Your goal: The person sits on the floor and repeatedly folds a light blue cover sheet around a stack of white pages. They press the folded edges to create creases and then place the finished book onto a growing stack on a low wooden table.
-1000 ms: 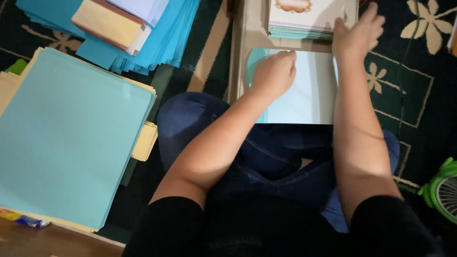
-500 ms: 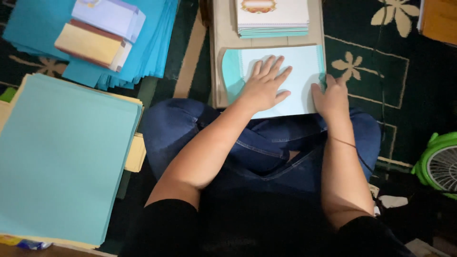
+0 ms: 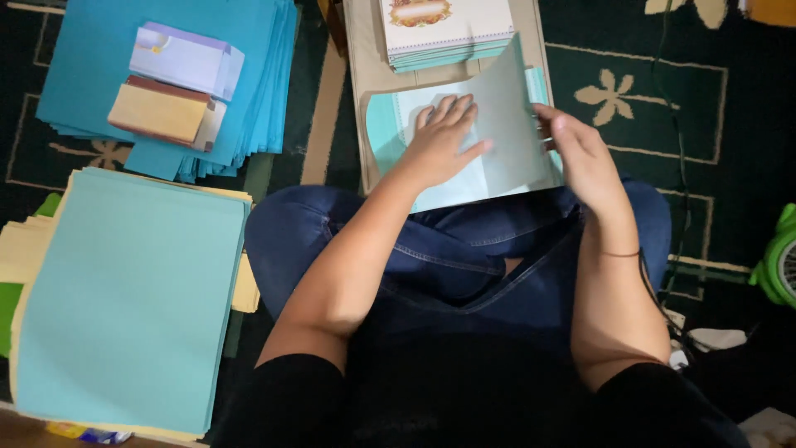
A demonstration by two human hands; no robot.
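I sit cross-legged in blue jeans with a flat tan board (image 3: 365, 50) in front of my knees. A light teal folder (image 3: 506, 124) lies on the board. My left hand (image 3: 444, 137) presses flat on its lower sheet, fingers spread. My right hand (image 3: 580, 153) grips the folder's right edge and lifts the upper flap, which curves up and over toward the left. A stack of white printed cards with an orange ornament (image 3: 448, 25) rests at the far end of the board.
A stack of light teal paper (image 3: 124, 299) lies at my left on cream sheets. Farther away sits a pile of darker blue sheets (image 3: 99, 75) with a white box (image 3: 186, 58) and a tan box (image 3: 162, 112) on top. A green fan (image 3: 779, 261) stands at the right edge, on a dark patterned carpet.
My right hand moved from pressing on the folder to gripping its right edge, and the flap has lifted and curled leftward. My left hand stays flat on the folder.
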